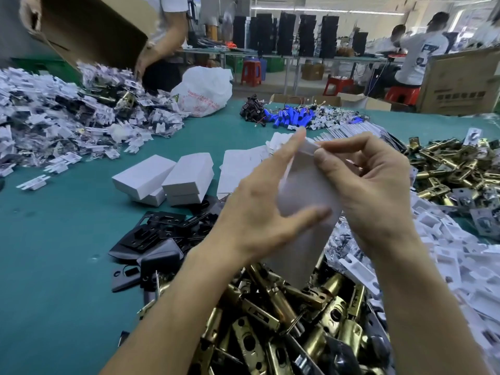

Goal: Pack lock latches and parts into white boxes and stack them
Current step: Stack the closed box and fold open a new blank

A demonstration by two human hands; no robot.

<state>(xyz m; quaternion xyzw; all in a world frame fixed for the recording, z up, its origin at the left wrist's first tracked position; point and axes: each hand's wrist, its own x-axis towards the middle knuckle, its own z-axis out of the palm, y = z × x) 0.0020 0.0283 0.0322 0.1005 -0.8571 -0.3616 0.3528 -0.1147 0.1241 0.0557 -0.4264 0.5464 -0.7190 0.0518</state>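
Both my hands hold one white box upright above the table. My left hand grips its left side and lower front, thumb across the face. My right hand pinches the flap at its top end. Below lies a heap of brass lock latches. Closed white boxes are stacked to the left on the green table. Flat white box blanks lie behind my hands.
Black plates lie left of the latches. White plastic inserts and more brass latches fill the right side. A big pile of bagged parts sits far left, where a person tips a cardboard carton. Blue cylinders lie at the back.
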